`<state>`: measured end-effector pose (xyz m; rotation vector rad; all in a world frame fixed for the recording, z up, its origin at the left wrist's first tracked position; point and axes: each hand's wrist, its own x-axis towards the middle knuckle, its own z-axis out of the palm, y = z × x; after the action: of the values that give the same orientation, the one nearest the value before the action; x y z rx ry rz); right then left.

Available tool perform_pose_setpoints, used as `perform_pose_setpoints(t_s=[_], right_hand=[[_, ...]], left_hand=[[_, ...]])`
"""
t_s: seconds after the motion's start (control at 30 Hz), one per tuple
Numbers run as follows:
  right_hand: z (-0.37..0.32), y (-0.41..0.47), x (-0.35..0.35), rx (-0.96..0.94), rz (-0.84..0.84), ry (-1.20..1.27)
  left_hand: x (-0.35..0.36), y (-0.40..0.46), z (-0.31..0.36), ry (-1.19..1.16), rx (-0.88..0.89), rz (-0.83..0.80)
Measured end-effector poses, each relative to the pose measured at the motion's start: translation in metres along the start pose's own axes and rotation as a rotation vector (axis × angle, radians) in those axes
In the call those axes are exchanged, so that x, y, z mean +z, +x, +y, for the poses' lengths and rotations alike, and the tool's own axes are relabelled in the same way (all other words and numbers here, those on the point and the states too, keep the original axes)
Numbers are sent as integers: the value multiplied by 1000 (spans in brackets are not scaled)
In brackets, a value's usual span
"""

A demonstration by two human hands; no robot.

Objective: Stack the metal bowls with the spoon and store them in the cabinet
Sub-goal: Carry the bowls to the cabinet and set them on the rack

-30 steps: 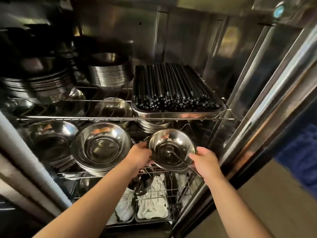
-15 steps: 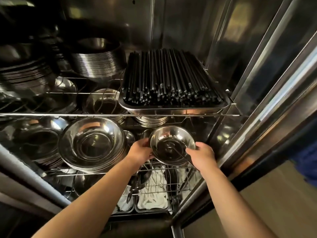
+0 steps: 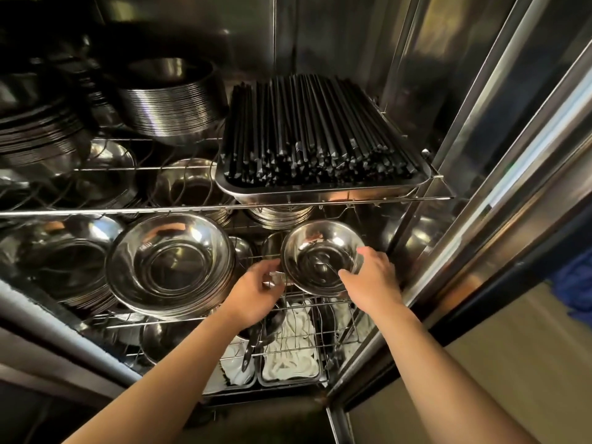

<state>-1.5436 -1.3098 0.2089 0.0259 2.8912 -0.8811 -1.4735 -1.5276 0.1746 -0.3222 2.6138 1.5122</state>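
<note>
Closest to us, our two bare forearms reach forward and slightly down into an open steel cabinet point(image 3: 480, 129). Our left hand point(image 3: 256, 291) sits at the left edge of a small stack of metal bowls point(image 3: 322, 256), fingers curled loosely toward the rim; whether they actually grip it we cannot tell, as glare hides the contact. Our right hand point(image 3: 373, 277) wraps the stack's right rim, thumb over the edge and fingers curled beneath, so it is clamped on the bowls. A spoon point(image 3: 326, 267) lies inside the top bowl, its handle running from the middle toward the right hand.

The stack rests at, or just above, the front right of the middle wire shelf point(image 3: 262, 259), tilted a little toward us. It lies straight ahead between both hands, the right hand nearer and carrying it. We judge the placing nearly done: what is left is a short push deeper onto the shelf, then letting go.

Just left on the same shelf sits a wide stack of larger bowls point(image 3: 171, 265), close but not touching. Below, white cloths point(image 3: 290, 357) lie in trays. Farther back and above, a tray of black chopsticks point(image 3: 315, 136) fills the upper shelf, with ringed stacks of plates point(image 3: 169, 104) behind to the left.
</note>
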Motion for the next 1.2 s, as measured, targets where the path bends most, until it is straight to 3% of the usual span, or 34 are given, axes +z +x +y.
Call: perform_pose_setpoints(t_s=[0.2, 0.37, 0.63, 0.77, 0.87, 1.03, 1.2], right_hand=[[-2, -6, 2, -128, 99, -233], [0, -5, 8, -146, 64, -373], [6, -1, 17, -214, 61, -368], [11, -20, 13, -330, 56, -221], [15, -48, 3, -338, -93, 31], [34, -80, 12, -133, -637, 220], [48, -74, 82, 147, -755, 345]], left_hand=[[-2, -35, -30, 581, 100, -97], [2, -59, -41, 970, 79, -13], [9, -71, -45, 1093, 54, 43], [9, -70, -44, 1074, 37, 44], [9, -70, -44, 1041, 44, 47], [6, -64, -45, 991, 1, 27], [8, -63, -49, 987, 0, 34]])
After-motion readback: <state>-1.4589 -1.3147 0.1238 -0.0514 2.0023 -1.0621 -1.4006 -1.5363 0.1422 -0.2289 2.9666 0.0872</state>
